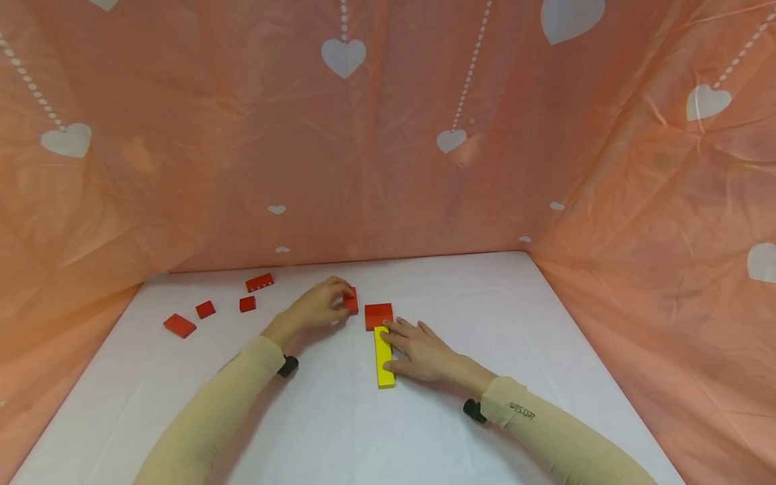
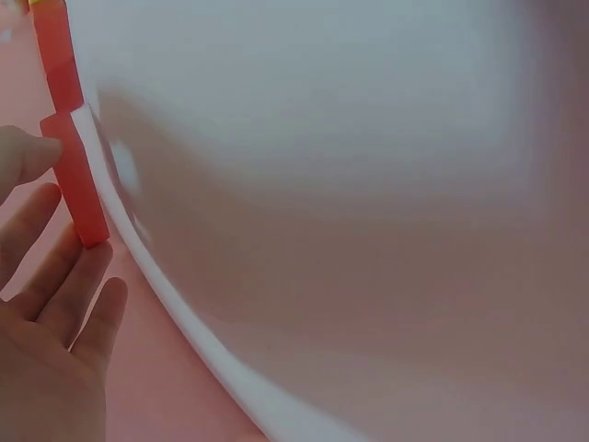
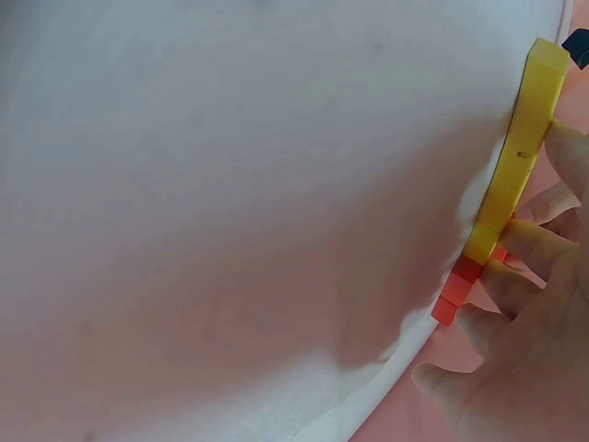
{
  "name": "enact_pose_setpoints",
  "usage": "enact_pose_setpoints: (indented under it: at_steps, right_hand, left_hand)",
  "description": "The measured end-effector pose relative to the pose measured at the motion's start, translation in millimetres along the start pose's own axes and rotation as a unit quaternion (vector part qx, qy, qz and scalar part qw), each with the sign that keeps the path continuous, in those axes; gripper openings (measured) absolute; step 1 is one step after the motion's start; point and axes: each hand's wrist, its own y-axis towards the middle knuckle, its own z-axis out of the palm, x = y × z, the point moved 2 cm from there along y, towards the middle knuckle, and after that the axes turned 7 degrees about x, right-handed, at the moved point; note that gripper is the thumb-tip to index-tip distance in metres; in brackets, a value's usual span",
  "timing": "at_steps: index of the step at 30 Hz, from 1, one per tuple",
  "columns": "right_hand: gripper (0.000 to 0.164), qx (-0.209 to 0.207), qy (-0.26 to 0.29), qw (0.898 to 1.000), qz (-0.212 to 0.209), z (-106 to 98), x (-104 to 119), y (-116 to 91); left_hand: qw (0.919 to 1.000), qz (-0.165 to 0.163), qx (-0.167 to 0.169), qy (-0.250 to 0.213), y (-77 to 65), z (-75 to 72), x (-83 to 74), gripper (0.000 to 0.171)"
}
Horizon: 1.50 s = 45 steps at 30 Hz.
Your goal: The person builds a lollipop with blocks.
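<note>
Head view shows the left hand (image 1: 316,306) pinching a red block (image 1: 352,302) beside another red piece (image 1: 378,310), while the right hand (image 1: 422,353), fingers spread, touches the yellow block (image 1: 382,351), seemingly steadying it.

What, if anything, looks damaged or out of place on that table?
Just one small thing: the yellow block has a dark mark in the right wrist view, odd against its otherwise plain surface. I can't tell whether it's dirt or damage. Nothing looks spilled.
</note>
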Motion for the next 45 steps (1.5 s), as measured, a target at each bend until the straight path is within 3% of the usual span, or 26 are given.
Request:
enact_pose_setpoints:
  at_steps: [16,45]
  right_hand:
    - [0.067,-0.004,-0.004,1.000,-0.004,0.0,0.7,-0.7]
    - [0.068,-0.002,-0.004,1.000,0.002,-0.7,1.1,-0.3]
  left_hand:
    - [0.9988,-0.001,0.036,0.034,9.8,9.1,-6.7,0.035]
    - [0.9989,0.001,0.041,0.022,9.4,11.9,-7.6,0.034]
